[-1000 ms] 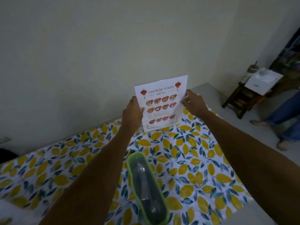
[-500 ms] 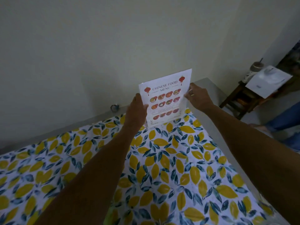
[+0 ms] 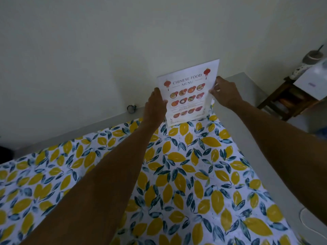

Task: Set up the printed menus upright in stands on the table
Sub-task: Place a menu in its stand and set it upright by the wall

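A white printed menu headed "Chinese Food Menu" stands upright at the far edge of the table, close to the wall. It seems to sit in a clear stand, whose base is hard to make out. My left hand grips its left edge. My right hand pinches its right edge near the top. The table carries a cloth with yellow lemons and blue leaves.
A small dark ring-shaped object lies on the grey table edge by the wall. A wooden stool with a white box and a cup stands at the right. A white cord curls at the lower right.
Both hands carried the menu farther back towards the wall. The view tilted up, and the green-rimmed bottle seen near me a second ago has left the frame.
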